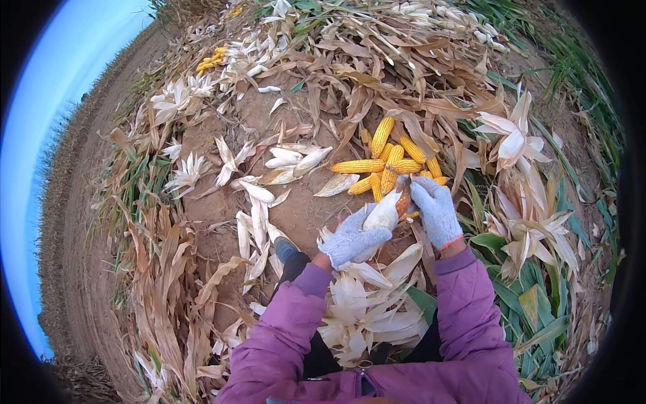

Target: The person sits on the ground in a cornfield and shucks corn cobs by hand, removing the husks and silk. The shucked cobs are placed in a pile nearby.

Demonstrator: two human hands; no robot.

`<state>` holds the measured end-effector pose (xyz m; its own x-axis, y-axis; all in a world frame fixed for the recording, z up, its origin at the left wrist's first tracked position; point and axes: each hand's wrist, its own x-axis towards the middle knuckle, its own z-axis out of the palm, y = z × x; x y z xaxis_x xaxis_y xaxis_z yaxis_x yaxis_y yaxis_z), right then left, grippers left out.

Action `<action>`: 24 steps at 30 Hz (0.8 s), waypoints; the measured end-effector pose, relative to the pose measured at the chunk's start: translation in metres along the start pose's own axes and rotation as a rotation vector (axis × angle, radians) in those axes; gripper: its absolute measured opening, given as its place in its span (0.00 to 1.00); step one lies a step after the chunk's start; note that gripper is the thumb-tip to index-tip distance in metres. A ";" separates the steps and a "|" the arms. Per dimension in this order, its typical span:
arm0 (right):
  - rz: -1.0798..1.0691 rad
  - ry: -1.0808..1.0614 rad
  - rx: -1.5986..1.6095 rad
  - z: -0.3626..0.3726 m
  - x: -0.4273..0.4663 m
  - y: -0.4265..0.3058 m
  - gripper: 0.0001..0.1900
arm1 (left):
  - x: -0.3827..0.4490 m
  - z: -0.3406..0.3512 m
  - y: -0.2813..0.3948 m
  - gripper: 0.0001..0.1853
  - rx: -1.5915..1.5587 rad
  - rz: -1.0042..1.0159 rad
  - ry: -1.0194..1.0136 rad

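Observation:
Both hands wear light grey knit gloves. My left hand [356,240] is closed around the lower part of a partly husked ear of corn [384,213], whose pale husk still covers much of it. Reddish-orange kernels show on the side toward my right hand [435,207], which pinches at the ear's upper end with thumb and fingers. Just beyond both hands lies a pile of bare yellow corn cobs [391,164] on the soil. Loose pale husks [373,318] are heaped between my legs, below the hands.
Several unhusked ears [260,212] lie left of the hands, near my shoe [286,251]. Dry corn stalks [373,45] are heaped at the far side. Green leaves [540,308] and opened husks [530,230] lie at right. Another yellow cob pile [212,60] sits farther off.

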<state>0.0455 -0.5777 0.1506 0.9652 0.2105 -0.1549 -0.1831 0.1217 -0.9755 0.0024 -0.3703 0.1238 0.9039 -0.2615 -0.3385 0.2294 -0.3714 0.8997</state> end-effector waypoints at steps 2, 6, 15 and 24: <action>-0.029 0.070 -0.094 0.002 -0.001 0.000 0.15 | 0.002 0.002 -0.001 0.41 -0.014 0.043 0.008; -0.112 0.136 -0.186 0.009 0.002 0.022 0.13 | -0.003 0.002 0.008 0.39 -0.001 0.010 0.011; 0.211 -0.075 1.089 0.022 0.011 0.067 0.11 | 0.001 0.022 0.003 0.37 -0.278 0.140 0.131; 0.200 -0.067 0.953 0.055 0.002 0.072 0.12 | 0.010 0.022 -0.006 0.24 -0.705 0.119 0.483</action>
<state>0.0243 -0.5155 0.0882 0.8929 0.3635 -0.2658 -0.4446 0.8052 -0.3924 0.0016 -0.3904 0.1087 0.9541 0.2029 -0.2203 0.1491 0.3159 0.9370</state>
